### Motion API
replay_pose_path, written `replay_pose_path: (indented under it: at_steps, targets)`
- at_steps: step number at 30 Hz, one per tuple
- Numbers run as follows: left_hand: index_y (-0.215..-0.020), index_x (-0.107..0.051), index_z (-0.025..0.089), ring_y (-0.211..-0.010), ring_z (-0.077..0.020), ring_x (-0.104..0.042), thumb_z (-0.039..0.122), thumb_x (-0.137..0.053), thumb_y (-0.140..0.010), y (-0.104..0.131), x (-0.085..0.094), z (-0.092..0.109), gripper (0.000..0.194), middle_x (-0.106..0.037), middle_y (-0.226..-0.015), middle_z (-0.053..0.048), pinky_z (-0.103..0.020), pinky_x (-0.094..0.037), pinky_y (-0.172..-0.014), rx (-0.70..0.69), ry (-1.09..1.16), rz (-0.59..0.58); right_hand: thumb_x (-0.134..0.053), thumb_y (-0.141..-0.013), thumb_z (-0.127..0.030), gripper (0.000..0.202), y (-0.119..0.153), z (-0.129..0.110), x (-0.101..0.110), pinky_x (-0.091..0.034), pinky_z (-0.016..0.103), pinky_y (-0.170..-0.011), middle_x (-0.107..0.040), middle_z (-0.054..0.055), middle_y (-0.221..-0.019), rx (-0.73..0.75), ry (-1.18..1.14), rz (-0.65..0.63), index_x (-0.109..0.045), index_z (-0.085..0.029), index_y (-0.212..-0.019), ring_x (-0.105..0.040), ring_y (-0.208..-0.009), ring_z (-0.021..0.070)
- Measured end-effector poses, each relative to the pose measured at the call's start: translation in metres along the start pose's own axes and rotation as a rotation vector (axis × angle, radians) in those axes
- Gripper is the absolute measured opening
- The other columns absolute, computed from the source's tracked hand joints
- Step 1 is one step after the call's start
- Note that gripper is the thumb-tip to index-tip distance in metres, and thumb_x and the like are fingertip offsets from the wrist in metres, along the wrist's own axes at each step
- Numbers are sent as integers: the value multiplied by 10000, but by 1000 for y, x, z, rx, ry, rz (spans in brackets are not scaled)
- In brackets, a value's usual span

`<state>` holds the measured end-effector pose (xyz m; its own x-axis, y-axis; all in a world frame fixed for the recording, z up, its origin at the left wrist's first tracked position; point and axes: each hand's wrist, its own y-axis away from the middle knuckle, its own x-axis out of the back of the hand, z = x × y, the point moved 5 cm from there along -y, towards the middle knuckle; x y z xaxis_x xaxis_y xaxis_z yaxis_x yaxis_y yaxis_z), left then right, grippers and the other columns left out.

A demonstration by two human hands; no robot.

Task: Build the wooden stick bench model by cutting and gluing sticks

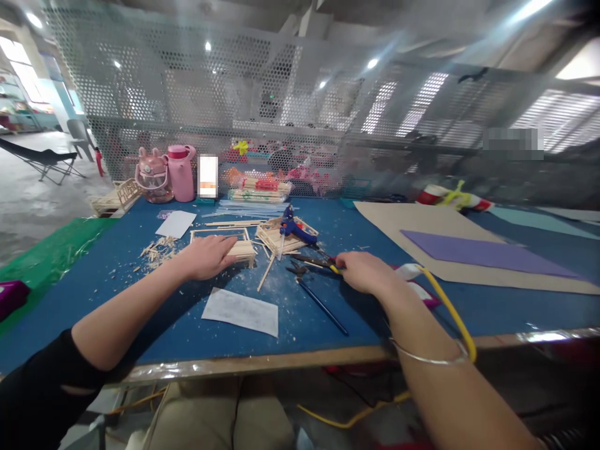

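My left hand [209, 255] lies with its fingers stretched out over a small frame of wooden sticks [242, 250], covering part of it. Over to the right, my right hand [363, 270] has its fingers closed around the red-and-yellow handle of dark-bladed scissors [312, 260]. The blades point left, low over the table. Just below them lie dark-jawed pliers with blue handles [323, 306]. A blue glue gun [297, 230] rests on a second stick-built piece [272, 236] between my hands.
Wood scraps [159, 250] are scattered at the left. A white sheet [241, 311] lies in front. Pink bottles [180, 175] and a bright phone screen [209, 175] stand at the back. Purple foam [487, 253] lies on brown card [398, 219] at right; a yellow cord [450, 306] curves past my right wrist.
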<state>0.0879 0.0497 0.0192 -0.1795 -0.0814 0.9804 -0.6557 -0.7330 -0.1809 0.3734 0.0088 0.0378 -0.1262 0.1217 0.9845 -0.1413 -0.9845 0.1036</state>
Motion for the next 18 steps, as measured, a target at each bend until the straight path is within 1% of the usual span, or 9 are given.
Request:
replay_pose_path:
  at_steps: [2,5,8,12,16,18]
  targets:
    - [-1279,-404,164,-982,-289,-560,467,-245,-889,0,1,1,518,-594,-1086,-147,-383,-400,-795,2,-39,-21,-423,-734,-69,286,3,4,-8,-379,278,-607,-674,119,-936,-10,22,-40,-641,-185,-879,-621,-841,233]
    - [-1283,-391,167,-1009,-281,-553,452,-232,-896,0,2,3,506,-587,-1120,-137,-375,-404,-803,3,-78,-46,-426,-762,-114,277,7,-1,-11,-396,284,-667,-655,105,-1007,63,13,20,-622,-193,-941,-609,-901,233]
    - [-1288,-383,175,-1023,-273,-549,448,-227,-899,1,3,4,500,-581,-1139,-132,-374,-406,-809,7,-87,-52,-474,-778,-182,198,10,-13,-12,-399,283,-696,-647,105,-1001,167,46,98,-626,-179,-904,-593,-935,241]
    - [-1290,-382,164,-1013,-281,-555,453,-235,-896,1,4,4,510,-584,-1131,-141,-387,-411,-804,7,-85,-50,-475,-805,-199,157,16,-31,-17,-399,264,-664,-672,79,-917,288,-18,106,-630,-187,-831,-611,-858,214]
    - [-1284,-386,163,-1027,-285,-551,444,-251,-897,1,4,5,497,-578,-1153,-143,-393,-414,-808,5,-80,-40,-490,-809,-231,153,22,-51,-11,-418,279,-655,-684,74,-873,384,-89,95,-637,-190,-810,-622,-800,218]
    - [-1275,-391,158,-1037,-282,-550,426,-266,-898,1,4,6,479,-574,-1168,-146,-395,-413,-819,4,-80,-33,-483,-821,-252,188,20,-65,-1,-440,293,-704,-684,76,-920,434,-168,128,-646,-187,-889,-623,-833,218]
